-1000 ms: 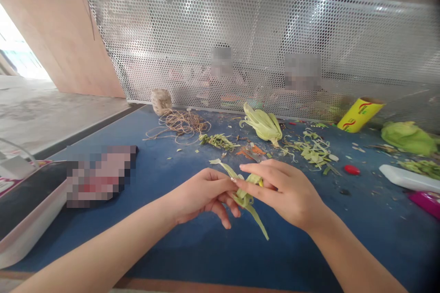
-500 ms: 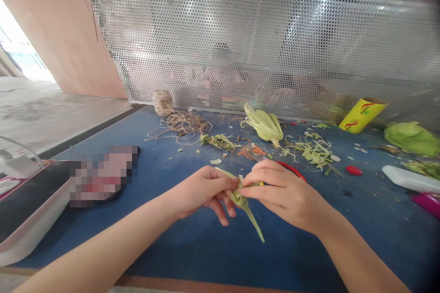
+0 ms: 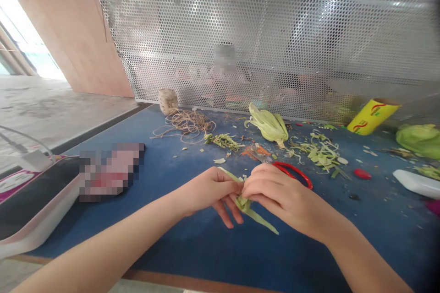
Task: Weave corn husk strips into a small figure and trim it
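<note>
Right fingers curl inward and uncover red scissor handles

Compared with a second ago, the right hand (image 3: 288, 197) has drawn its outstretched fingers in, and the tail of the green husk strip (image 3: 263, 220) swings farther right. That strip sits between the hands, just above the blue tabletop (image 3: 172, 247). Thumb and forefinger of the left hand (image 3: 213, 192) pinch it, the other fingers loosely spread below; the right fingertips are bunched together on it, their thumb hidden.

Just beyond the right hand lie red-handled scissors (image 3: 295, 172), then orange scraps (image 3: 264, 150) and green shreds (image 3: 325, 153). Farther back are a corn husk bundle (image 3: 270, 126), tangled twine (image 3: 190, 123) and a perforated metal screen (image 3: 220, 23).
</note>
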Available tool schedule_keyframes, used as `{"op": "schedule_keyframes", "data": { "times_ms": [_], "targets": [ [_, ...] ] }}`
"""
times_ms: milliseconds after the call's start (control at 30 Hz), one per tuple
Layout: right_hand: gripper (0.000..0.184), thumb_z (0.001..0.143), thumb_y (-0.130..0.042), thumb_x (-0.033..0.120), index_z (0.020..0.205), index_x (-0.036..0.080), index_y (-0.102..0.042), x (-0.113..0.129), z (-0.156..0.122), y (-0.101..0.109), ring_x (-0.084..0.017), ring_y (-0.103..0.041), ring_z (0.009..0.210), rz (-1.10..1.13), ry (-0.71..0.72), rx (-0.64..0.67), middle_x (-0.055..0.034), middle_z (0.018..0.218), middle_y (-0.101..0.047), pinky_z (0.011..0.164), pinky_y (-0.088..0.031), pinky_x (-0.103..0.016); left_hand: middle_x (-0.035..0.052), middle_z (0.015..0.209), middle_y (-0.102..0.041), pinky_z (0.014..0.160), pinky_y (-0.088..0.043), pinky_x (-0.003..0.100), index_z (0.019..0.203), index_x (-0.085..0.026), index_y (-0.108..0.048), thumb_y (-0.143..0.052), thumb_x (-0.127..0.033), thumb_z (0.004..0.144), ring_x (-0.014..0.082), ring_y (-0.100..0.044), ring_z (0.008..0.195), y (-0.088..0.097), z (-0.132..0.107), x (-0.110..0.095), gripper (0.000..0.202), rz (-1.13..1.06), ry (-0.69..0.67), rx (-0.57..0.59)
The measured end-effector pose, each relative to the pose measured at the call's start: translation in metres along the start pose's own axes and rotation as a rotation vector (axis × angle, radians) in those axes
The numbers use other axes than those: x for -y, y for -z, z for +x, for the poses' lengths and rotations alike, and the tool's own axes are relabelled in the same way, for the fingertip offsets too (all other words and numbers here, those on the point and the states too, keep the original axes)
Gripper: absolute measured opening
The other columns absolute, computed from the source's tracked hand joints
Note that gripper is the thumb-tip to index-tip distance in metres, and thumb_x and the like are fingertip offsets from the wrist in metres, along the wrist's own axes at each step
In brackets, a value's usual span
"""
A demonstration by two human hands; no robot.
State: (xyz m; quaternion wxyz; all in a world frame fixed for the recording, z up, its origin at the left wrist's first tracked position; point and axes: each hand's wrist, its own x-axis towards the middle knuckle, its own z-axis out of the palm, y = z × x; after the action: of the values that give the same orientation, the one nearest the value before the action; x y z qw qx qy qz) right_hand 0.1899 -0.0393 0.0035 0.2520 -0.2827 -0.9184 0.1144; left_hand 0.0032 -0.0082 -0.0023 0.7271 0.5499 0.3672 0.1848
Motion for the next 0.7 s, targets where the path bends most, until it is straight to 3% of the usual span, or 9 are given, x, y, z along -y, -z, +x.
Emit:
{"op": "schedule_keyframes", "data": {
  "times_ms": [167, 367, 567, 700],
  "targets": [
    [0.012, 0.087, -0.046, 0.013, 0.091, 0.02, -0.054, 0.0021, -0.0001, -0.0023, -0.014, -0.05, 0.095, 0.048, -0.042, 0.019, -0.0028, 0.092, -0.061, 0.085, -0.043, -0.027, 0.001, 0.046, -0.059, 0.039, -0.046, 0.02, 0.053, -0.01, -0.059, -0.047, -0.015, 0.07, 0.0127, -0.06, 0.042, -0.0008, 0.0008, 0.0013, 0.022, -0.029, -0.001, 0.005],
    [0.012, 0.087, -0.045, 0.013, 0.09, 0.019, -0.055, 0.0013, 0.003, -0.0083, -0.013, -0.052, 0.092, 0.003, 0.017, -0.051, -0.003, 0.089, -0.062, 0.085, -0.044, -0.026, 0.0024, 0.046, -0.06, 0.046, -0.051, 0.026, 0.055, -0.01, -0.061, -0.048, -0.017, 0.069, 0.0146, -0.062, 0.047, 0.0004, 0.0012, 0.0033, 0.021, -0.02, 0.007, 0.015],
    [0.013, 0.087, -0.045, 0.014, 0.093, 0.019, -0.055, -0.0034, 0.0012, -0.0075, -0.016, -0.053, 0.091, -0.12, 0.085, -0.178, -0.0051, 0.09, -0.062, 0.086, -0.044, -0.032, 0.0072, 0.059, -0.066, 0.046, -0.051, 0.027, 0.06, -0.008, -0.063, -0.053, -0.026, 0.069, 0.0155, -0.063, 0.05, 0.0014, 0.0003, 0.0024, 0.022, -0.038, 0.02, 0.0],
    [0.014, 0.088, -0.043, 0.015, 0.095, 0.019, -0.055, -0.0013, 0.0013, -0.0085, -0.016, -0.053, 0.092, -0.091, 0.08, -0.144, -0.0056, 0.09, -0.062, 0.085, -0.045, -0.032, 0.005, 0.057, -0.065, 0.048, -0.052, 0.027, 0.06, -0.009, -0.063, -0.052, -0.023, 0.07, 0.0157, -0.064, 0.05, 0.0003, -0.0006, 0.0021, 0.02, -0.034, 0.02, 0.019]
  ]
}}
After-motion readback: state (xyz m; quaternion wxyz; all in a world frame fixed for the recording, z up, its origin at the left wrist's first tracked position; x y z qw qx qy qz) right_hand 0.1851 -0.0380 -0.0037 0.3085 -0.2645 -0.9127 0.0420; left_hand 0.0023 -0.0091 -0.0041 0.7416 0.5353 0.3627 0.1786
